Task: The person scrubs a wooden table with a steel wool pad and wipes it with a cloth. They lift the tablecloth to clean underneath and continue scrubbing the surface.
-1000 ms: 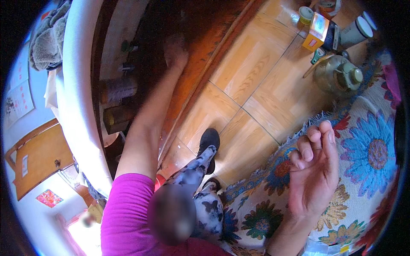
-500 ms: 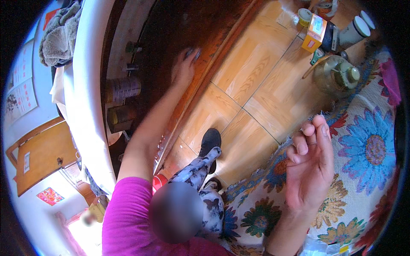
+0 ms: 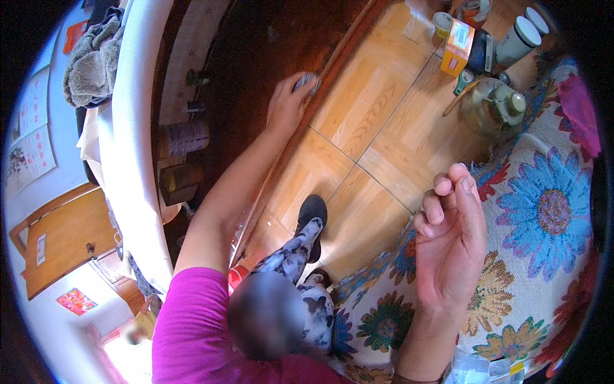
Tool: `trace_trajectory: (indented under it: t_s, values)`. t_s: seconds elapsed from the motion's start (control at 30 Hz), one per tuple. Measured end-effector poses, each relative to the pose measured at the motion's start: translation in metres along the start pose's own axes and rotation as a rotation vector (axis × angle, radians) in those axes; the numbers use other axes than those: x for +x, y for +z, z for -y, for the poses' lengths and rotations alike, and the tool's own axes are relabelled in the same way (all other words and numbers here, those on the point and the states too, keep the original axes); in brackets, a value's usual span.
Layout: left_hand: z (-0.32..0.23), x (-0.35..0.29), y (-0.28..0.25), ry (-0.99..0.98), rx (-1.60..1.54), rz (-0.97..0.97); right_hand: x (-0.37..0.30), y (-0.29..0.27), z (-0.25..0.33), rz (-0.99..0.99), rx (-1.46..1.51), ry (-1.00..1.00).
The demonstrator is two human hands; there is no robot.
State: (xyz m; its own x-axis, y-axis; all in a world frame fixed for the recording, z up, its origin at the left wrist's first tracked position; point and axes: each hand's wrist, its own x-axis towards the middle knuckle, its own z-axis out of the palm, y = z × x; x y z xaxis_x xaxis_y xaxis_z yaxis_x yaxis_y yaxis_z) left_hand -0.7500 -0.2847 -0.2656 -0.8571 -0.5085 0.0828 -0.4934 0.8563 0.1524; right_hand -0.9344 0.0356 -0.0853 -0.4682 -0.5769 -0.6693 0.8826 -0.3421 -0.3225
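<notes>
My left hand (image 3: 286,109) reaches over a dark red-brown surface (image 3: 281,45), close to its raised wooden edge. Its fingers are closed round a small grey, shiny thing (image 3: 307,82), whose kind I cannot make out. My right hand (image 3: 449,246) is held up with its palm showing, in front of a cloth patterned with large flowers (image 3: 553,211). Its fingers are loosely bent and apart, and nothing shows between them.
On the wood-patterned tiled floor (image 3: 358,96) stand an orange box (image 3: 457,51), white cups (image 3: 517,41), a green-handled tool (image 3: 463,83) and a large glass jug (image 3: 492,105). Jar-like containers (image 3: 184,139) line the left. My shoe (image 3: 311,214) rests on the tiles.
My left hand has shifted slightly right and now shows more of the grey thing, nearer the wooden edge. The right hand has moved a little left in the picture, its fingers similarly bent.
</notes>
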Motion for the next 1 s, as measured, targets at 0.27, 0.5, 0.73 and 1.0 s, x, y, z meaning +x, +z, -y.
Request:
trace_trajectory:
  t_s: [0.27, 0.5, 0.73, 1.0]
  values:
    - [-0.014, 0.093, 0.015, -0.002, 0.023, -0.067, -0.001, -0.001, 0.002, -0.017, -0.006, -0.007]
    - [0.012, 0.018, -0.002, 0.059, -0.041, 0.031, 0.000, -0.003, 0.000, 0.036, -0.031, 0.031]
    - [-0.025, 0.122, 0.025, -0.060, -0.016, -0.131, -0.002, 0.001, 0.003, 0.029, 0.029, -0.002]
    - [0.052, -0.039, -0.026, -0.167, 0.038, 0.146, 0.000, -0.003, 0.003, 0.073, 0.020, -0.011]
